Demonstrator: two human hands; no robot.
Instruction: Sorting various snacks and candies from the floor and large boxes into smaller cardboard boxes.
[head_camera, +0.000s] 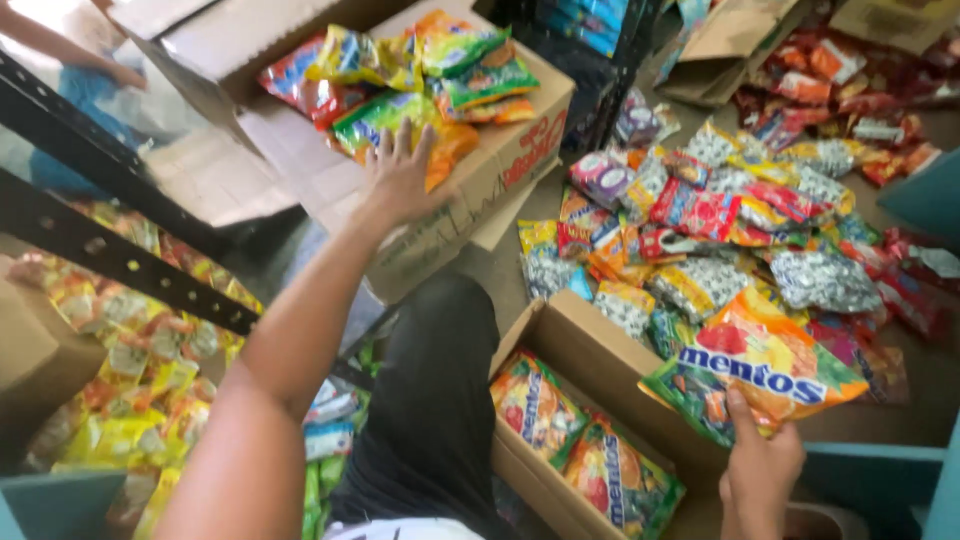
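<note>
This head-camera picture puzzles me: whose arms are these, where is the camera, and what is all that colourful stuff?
The camera sits on a person's head and looks down, so both arms are that person's own. The left hand reaches out flat onto candy bags heaped in a big cardboard box. The right hand holds up an orange and green candy bag by its lower edge. Below it a smaller open box holds similar bags. A pile of sweets packets in many colours lies spread on the floor. Another person's arm shows at the top left.
</note>
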